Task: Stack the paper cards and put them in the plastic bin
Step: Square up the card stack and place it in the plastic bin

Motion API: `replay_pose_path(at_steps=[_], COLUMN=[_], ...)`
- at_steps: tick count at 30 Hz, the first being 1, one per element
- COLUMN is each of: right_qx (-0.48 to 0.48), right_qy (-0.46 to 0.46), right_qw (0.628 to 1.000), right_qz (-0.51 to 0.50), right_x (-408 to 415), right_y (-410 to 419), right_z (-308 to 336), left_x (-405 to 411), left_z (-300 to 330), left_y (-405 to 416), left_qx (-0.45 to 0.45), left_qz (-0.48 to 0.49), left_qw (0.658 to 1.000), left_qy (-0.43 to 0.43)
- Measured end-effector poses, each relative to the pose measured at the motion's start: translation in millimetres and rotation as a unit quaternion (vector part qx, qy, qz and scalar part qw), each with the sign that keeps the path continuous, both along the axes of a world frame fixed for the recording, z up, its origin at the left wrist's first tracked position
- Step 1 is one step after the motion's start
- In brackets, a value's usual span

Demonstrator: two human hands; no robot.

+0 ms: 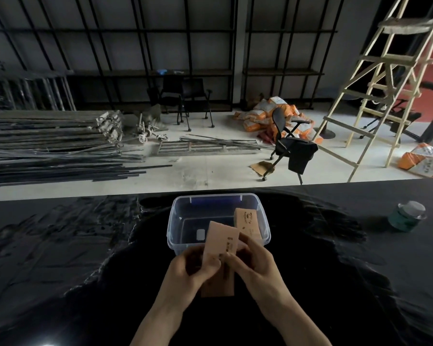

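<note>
Cards [219, 242] are being gripped between both your hands, left hand [185, 269] and right hand [254, 264] closing on the sides, long axis tilting up toward the bin [183, 211], which is sitting just beyond on the worktop [60, 245], already holding cards.

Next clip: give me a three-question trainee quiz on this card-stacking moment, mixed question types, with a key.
1. True or false: the clear plastic bin on the black table already holds a stack of pinkish-tan paper cards.
2. Which hands grip the pinkish-tan cards held near the bin's near rim? A) left hand only B) right hand only C) both
3. Fill in: the green jar with a clear lid stands to the ____ of the bin.

Key:
1. True; the stack sits at the bin's right side.
2. C; left hand and right hand both grip them.
3. right
</note>
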State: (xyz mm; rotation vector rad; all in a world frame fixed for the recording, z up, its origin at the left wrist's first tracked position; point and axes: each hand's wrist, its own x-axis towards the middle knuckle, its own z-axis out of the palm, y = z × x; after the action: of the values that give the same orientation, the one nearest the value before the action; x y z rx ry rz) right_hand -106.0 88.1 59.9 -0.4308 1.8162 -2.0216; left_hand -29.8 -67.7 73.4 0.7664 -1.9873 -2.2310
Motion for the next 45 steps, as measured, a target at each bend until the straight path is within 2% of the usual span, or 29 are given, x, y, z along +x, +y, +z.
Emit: replay_pose_path(at_steps=[2,4,6,8,10,13,22,24,25,27,28,31,34,37,39,45], right_qx=[0.052,0.152,0.282,0.381,0.445,0.493,0.527,0.471,0.426,0.359,0.361,0.469,0.565,0.637,0.660,0.670], right_qy=[0.064,0.204,0.344,0.432,0.458,0.471,0.476,0.511,0.521,0.471,0.435,0.367,0.290,0.260,0.245,0.230], right_qw=[0.997,0.964,0.891,0.818,0.768,0.729,0.695,0.715,0.739,0.802,0.815,0.784,0.762,0.721,0.708,0.704], right_qz=[-0.014,-0.077,-0.091,-0.021,0.046,0.058,0.110,0.070,0.027,-0.082,-0.128,-0.173,-0.126,-0.075,-0.059,-0.059], right_x=[-5.2,-14.3,-22.6,-26.2,-23.6,-15.9,27.4,33.6,31.2,11.9,-3.2,-54.1,-87.5,-94.6,-93.9,-93.4], right_y=[-9.1,-17.7,-23.2,-27.7,-30.8,-32.6,-8.2,4.2,12.3,32.6,44.1,73.8,91.4,96.0,94.7,93.1], right_z=[1.8,1.3,0.9,-5.8,-18.1,-30.8,-32.0,-23.4,-16.7,-3.6,-0.7,-16.2,-54.3,-83.6,-92.4,-96.8], left_x=[-2.0,-5.0,-7.8,-10.1,-13.2,-17.4,-32.1,-36.3,-38.4,-43.7,-46.3,-54.6,-63.3,-71.2,-76.5,-86.0], left_z=[1.8,4.9,10.5,13.7,15.6,18.2,22.1,19.2,18.5,17.2,16.2,13.1,4.6,-8.6,-17.3,-28.4], left_y=[-4.2,-8.5,-14.3,-21.2,-25.9,-28.6,-22.9,-20.9,-19.6,-16.5,-14.6,-6.9,-0.8,-0.1,-1.3,-3.1], left_qx=[-0.017,-0.014,0.000,0.006,0.010,0.021,-0.012,-0.014,-0.014,-0.009,-0.011,-0.021,-0.026,-0.039,-0.061,-0.103], left_qz=[0.025,0.068,0.125,0.173,0.198,0.207,0.178,0.170,0.165,0.154,0.146,0.126,0.111,0.084,0.066,0.021], left_qw=[1.000,0.998,0.992,0.984,0.980,0.977,0.984,0.985,0.986,0.988,0.989,0.990,0.989,0.988,0.985,0.970], left_qy=[0.001,0.014,0.022,0.027,0.033,0.037,0.015,0.004,-0.003,-0.015,-0.025,-0.057,-0.094,-0.127,-0.149,-0.218])
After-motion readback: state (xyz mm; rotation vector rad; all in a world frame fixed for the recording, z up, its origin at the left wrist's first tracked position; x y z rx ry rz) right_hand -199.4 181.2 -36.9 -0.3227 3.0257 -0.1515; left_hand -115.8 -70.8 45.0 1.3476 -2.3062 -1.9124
